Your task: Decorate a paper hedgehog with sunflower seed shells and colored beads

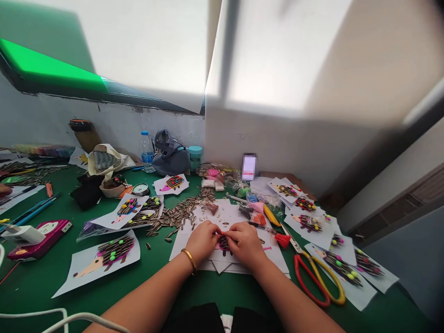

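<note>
My left hand (205,241), with a gold bangle (189,262) at the wrist, and my right hand (244,242) meet at their fingertips. Pinched between them is a small orange-red piece (222,233), perhaps modelling clay, mostly hidden by the fingers. Right below lies a hedgehog picture (225,245) with dark seed spines and a pink body, partly covered by my hands. It rests on a stack of white paper sheets (180,247). Striped sunflower seeds (178,213) lie heaped to the left of the sheets. Beyond my right hand are packets of coloured clay (257,208).
Scissors (317,280) with red and yellow handles lie right, beside several finished hedgehog pictures (342,270). Another hedgehog picture (107,259) lies left, near a magenta device (41,238). A phone (249,167), teal cup (195,158) and grey-blue bag (170,157) stand by the wall. Part of another person's hand (4,189) shows far left.
</note>
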`<state>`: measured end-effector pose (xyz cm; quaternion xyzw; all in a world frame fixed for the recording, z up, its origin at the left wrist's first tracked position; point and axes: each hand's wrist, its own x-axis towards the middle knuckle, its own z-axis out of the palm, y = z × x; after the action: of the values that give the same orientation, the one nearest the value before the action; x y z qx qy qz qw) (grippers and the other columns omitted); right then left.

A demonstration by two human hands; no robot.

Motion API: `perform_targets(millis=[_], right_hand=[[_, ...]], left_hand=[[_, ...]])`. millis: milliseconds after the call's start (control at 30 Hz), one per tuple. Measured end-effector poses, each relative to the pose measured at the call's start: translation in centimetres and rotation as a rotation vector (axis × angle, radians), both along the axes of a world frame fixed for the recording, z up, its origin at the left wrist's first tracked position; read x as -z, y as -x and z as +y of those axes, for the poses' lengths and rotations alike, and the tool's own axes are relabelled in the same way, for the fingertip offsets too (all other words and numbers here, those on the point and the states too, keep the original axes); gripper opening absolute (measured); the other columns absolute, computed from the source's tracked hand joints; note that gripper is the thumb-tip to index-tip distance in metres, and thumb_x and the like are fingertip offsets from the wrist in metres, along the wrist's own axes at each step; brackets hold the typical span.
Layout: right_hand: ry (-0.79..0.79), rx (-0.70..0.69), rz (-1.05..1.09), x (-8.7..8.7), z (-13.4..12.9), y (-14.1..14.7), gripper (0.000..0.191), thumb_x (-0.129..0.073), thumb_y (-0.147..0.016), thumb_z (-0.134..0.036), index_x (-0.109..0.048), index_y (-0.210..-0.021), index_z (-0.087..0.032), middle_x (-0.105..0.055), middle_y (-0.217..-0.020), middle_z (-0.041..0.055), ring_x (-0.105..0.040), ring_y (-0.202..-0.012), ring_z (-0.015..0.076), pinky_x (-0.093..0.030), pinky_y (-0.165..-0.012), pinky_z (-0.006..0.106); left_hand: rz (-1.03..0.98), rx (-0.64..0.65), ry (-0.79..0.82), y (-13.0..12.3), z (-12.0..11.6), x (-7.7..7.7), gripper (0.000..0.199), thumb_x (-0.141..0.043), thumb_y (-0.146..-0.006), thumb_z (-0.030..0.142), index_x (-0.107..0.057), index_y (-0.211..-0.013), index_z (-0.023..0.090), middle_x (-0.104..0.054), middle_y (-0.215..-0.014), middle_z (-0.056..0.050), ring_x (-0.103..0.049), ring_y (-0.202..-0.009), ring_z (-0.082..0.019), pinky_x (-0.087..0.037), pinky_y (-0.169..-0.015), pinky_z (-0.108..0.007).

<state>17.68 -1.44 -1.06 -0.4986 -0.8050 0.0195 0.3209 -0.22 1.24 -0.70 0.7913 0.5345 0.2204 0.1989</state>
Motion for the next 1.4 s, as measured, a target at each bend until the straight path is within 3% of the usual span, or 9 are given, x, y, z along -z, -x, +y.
perform_targets(millis=[367, 467, 567, 733, 833, 967, 1167, 1300, 1400], right_hand=[[-0.057, 0.039, 0.165, -0.8, 0.9, -1.9, 0.022, -0.054, -0.086, -0.018, -0.072, -0.099, -0.022, -0.068, -0.092, 0.0056, -0.058, -0.091, 0.0207, -0.042, -0.084, 0.035], [-0.063, 0.161, 0.106, -1.5, 2.2, -4.6, 0.032, -0.05, -0.084, -0.015, -0.068, -0.11, -0.021, -0.067, -0.104, 0.0073, -0.057, -0.099, 0.0226, -0.042, -0.089, 0.038], [0.001, 0.383, -0.054, -1.8, 3.5, -7.7, 0.045, -0.053, -0.079, -0.013, -0.062, -0.121, -0.025, -0.063, -0.118, 0.0086, -0.052, -0.107, 0.0272, -0.042, -0.087, 0.04], [0.149, 0.481, -0.238, -0.7, 4.5, -10.5, 0.038, -0.066, -0.075, -0.021, -0.066, -0.112, -0.028, -0.063, -0.111, 0.0098, -0.052, -0.103, 0.0304, -0.04, -0.077, 0.039], [0.12, 0.49, -0.225, -0.6, 4.3, -10.7, 0.027, -0.062, -0.079, -0.022, -0.068, -0.104, -0.027, -0.064, -0.108, 0.0082, -0.052, -0.102, 0.0286, -0.038, -0.077, 0.038], [0.086, 0.532, -0.164, -1.6, 3.6, -10.3, 0.014, -0.057, -0.083, -0.022, -0.066, -0.092, -0.024, -0.066, -0.106, 0.006, -0.054, -0.103, 0.027, -0.038, -0.078, 0.037], [0.14, 0.439, 0.136, -2.5, 2.6, -8.9, 0.019, -0.05, -0.087, -0.029, -0.06, -0.102, -0.023, -0.069, -0.095, 0.0044, -0.063, -0.085, 0.0215, -0.044, -0.07, 0.031], [0.11, 0.199, 0.339, -2.3, 2.0, -6.8, 0.027, -0.05, -0.088, -0.029, -0.057, -0.114, -0.024, -0.067, -0.108, 0.0056, -0.065, -0.095, 0.0203, -0.05, -0.076, 0.031], [0.091, 0.018, 0.336, -2.6, 1.3, -5.0, 0.026, -0.051, -0.09, -0.027, -0.059, -0.114, -0.023, -0.065, -0.111, 0.0075, -0.062, -0.099, 0.021, -0.051, -0.084, 0.034]], left_hand=[[-0.027, 0.004, -0.008, 0.2, 0.3, 0.6, 0.014, -0.057, -0.084, 0.023, -0.071, -0.088, 0.021, -0.064, -0.094, -0.006, -0.059, -0.091, -0.021, -0.044, -0.081, -0.032], [-0.038, 0.003, 0.004, 0.2, 0.3, 0.4, 0.015, -0.057, -0.084, 0.026, -0.07, -0.088, 0.021, -0.064, -0.092, -0.006, -0.059, -0.089, -0.021, -0.044, -0.079, -0.032], [-0.047, -0.003, 0.019, 0.2, 0.3, 0.1, 0.015, -0.058, -0.083, 0.027, -0.069, -0.088, 0.02, -0.064, -0.092, -0.006, -0.058, -0.09, -0.021, -0.044, -0.079, -0.032], [-0.074, -0.025, 0.014, 0.3, 0.3, -0.3, 0.017, -0.053, -0.083, 0.021, -0.068, -0.089, 0.019, -0.064, -0.091, -0.006, -0.058, -0.089, -0.02, -0.045, -0.08, -0.032], [-0.101, -0.026, -0.004, 0.4, 0.3, -0.4, 0.018, -0.05, -0.083, 0.02, -0.068, -0.088, 0.02, -0.065, -0.09, -0.006, -0.059, -0.089, -0.02, -0.045, -0.079, -0.031], [-0.133, -0.038, -0.01, 0.4, 0.3, -0.5, 0.019, -0.049, -0.084, 0.022, -0.067, -0.089, 0.02, -0.065, -0.091, -0.006, -0.059, -0.088, -0.02, -0.046, -0.079, -0.032], [-0.219, -0.034, -0.096, 0.3, 0.2, -0.8, 0.018, -0.049, -0.087, 0.026, -0.067, -0.086, 0.021, -0.065, -0.093, -0.006, -0.058, -0.094, -0.02, -0.046, -0.085, -0.034], [-0.333, 0.009, -0.157, -0.1, -0.3, -1.3, 0.019, -0.051, -0.088, 0.03, -0.067, -0.089, 0.021, -0.066, -0.093, -0.006, -0.059, -0.094, -0.02, -0.047, -0.086, -0.033], [-0.456, 0.063, -0.136, -0.7, -0.6, -1.7, 0.021, -0.051, -0.089, 0.031, -0.067, -0.1, 0.022, -0.068, -0.1, -0.005, -0.06, -0.097, -0.018, -0.047, -0.088, -0.031]])
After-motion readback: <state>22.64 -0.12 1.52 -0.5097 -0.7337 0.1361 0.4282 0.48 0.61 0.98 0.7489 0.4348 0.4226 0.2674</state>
